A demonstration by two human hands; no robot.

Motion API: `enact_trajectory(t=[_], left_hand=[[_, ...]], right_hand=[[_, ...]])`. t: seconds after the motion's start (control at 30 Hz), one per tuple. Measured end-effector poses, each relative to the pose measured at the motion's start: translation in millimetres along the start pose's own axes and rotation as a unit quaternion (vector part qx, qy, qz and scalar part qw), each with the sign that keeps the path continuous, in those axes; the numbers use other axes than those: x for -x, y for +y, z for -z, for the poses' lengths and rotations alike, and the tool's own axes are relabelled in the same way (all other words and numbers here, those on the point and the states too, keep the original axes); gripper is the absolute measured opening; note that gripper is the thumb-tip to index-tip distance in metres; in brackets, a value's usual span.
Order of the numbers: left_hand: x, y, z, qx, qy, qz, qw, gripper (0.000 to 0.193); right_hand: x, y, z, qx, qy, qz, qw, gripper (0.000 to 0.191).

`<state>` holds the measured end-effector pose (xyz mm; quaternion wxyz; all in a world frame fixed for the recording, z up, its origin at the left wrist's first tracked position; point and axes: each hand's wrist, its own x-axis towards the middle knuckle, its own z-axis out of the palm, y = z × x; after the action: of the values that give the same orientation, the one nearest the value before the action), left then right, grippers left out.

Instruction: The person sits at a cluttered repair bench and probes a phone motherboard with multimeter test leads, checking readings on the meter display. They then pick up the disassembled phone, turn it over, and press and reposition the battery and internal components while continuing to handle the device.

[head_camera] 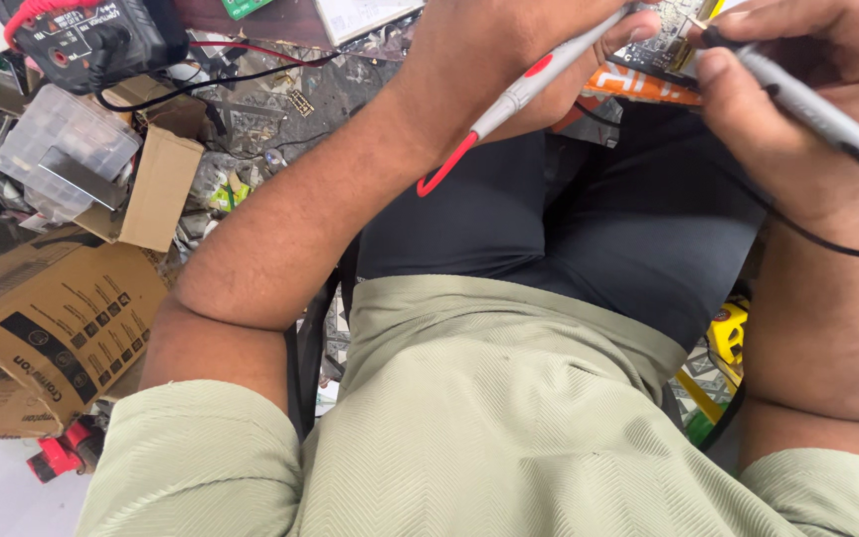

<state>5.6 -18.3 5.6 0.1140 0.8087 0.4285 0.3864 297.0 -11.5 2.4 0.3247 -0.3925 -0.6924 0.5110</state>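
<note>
A big brown box (47, 328) lies far to the left of the circuit board (670, 40), with a small open box (156, 184) and a clear plastic case (62, 139) above it. A black meter (86, 35) sits far left of the board, at the top corner. The left hand (494, 60) is closed around a grey and red probe (529, 89), just left of the board. The right hand (797, 89) pinches a grey and black probe (827, 119), just right of the board. Both probe tips point at the board, which sits between the hands above the person's lap.
</note>
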Motion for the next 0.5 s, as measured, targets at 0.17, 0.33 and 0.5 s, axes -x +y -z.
enact_trajectory(t=[0.17,0.33,0.5], left_hand=[[-1,-1,0,0.003,0.0,-0.005,1.0,0.015],[-1,0,0,0.005,0.005,0.004,1.0,0.018],[-1,1,0,0.004,-0.005,0.014,1.0,0.019]], right_hand=[[2,11,4,0.039,-0.012,0.027,0.999,0.016],[2,8,5,0.046,-0.018,0.022,0.999,0.016],[-6,1,3,0.099,-0.012,0.067,0.993,0.014]])
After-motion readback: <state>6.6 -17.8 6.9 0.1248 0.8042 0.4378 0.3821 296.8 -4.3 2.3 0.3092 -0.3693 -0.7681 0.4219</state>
